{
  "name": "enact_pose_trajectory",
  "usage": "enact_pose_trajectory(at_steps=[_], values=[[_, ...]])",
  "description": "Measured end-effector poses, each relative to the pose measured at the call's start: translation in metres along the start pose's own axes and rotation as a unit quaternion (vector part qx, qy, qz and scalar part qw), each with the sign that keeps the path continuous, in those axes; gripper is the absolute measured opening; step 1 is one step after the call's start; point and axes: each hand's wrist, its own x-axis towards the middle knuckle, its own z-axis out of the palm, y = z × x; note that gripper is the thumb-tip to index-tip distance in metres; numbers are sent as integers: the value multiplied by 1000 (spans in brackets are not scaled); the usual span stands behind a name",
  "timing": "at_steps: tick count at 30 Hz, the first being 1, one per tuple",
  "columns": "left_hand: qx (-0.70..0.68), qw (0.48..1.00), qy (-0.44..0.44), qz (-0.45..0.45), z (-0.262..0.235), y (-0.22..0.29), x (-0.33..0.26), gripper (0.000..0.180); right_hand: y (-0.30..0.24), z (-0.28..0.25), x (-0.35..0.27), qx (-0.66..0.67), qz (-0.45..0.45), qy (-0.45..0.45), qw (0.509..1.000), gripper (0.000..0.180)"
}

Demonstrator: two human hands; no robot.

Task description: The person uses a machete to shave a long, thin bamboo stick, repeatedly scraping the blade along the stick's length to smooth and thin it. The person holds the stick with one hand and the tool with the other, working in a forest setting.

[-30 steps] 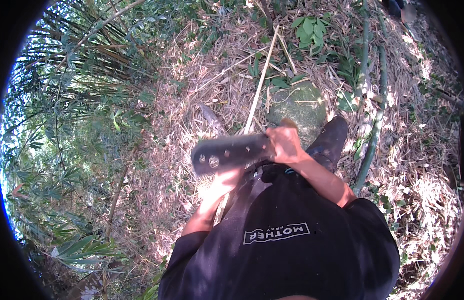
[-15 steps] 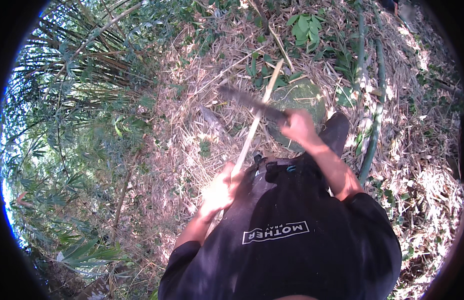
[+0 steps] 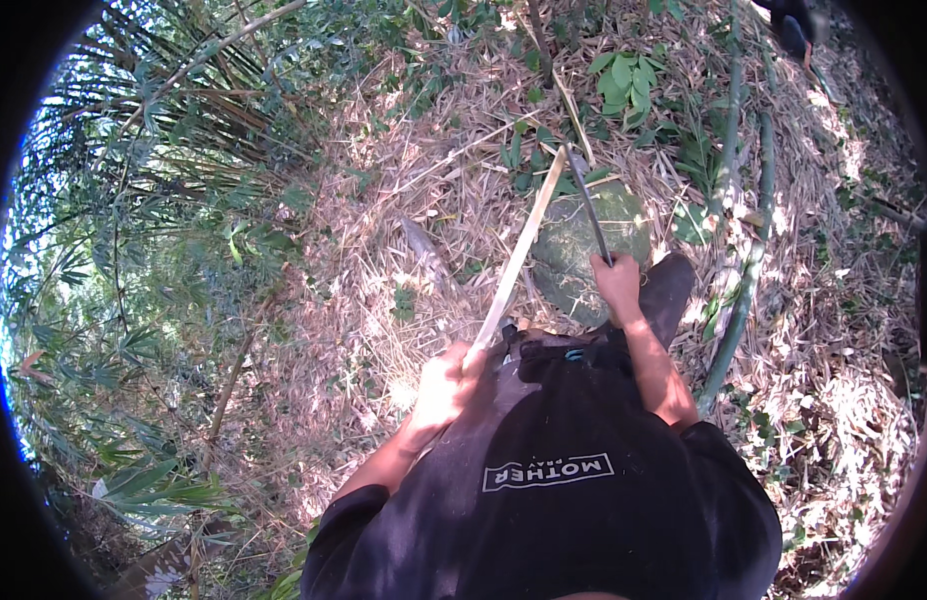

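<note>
My left hand (image 3: 448, 386) is closed around the lower end of a long, pale strip of split bamboo (image 3: 522, 245). The strip slants up and to the right, away from my body. In my right hand (image 3: 619, 284) is the handle of a machete (image 3: 590, 208), its dark narrow blade pointing away from me. The blade's far end lies close beside the strip's tip; whether they touch I cannot tell. Below the blade is a round, flat, greenish stone (image 3: 569, 262) in front of my knees.
Dry leaves (image 3: 354, 330) cover the ground. Green bamboo stems (image 3: 734, 335) run along the right, and a leafy sprig (image 3: 624, 82) stands beyond the stone. Dense bamboo growth (image 3: 199, 130) fills the left. A dark, partly visible object (image 3: 792, 28) is at the upper right.
The machete has swung from lying across the strip, pointing left, to pointing forward beside the strip's tip. My right hand has moved slightly down; my left keeps its grip.
</note>
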Motion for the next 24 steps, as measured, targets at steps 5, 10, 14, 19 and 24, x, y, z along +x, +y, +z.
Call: enact_pose_trajectory(at_steps=[5, 10, 14, 19, 24], values=[[-74, 991, -44, -103, 6, -5, 9, 23, 10, -2, -13, 63, 28, 39, 997, 39], [17, 991, -89, -95, 6, 6, 35, 34, -8, -10, -37, -68, -185, -8, 980, 30], [-65, 994, -85, 1, 19, -21, 47, 34, -37, -14, -59, -107, -318, -58, 940, 31], [-141, 977, -91, 131, 49, -84, 48, 33, -35, -14, -61, -117, -426, -121, 889, 39], [9, 989, -132, -65, 5, 16, 38, 26, -33, -4, -44, -146, -201, -139, 959, 36]])
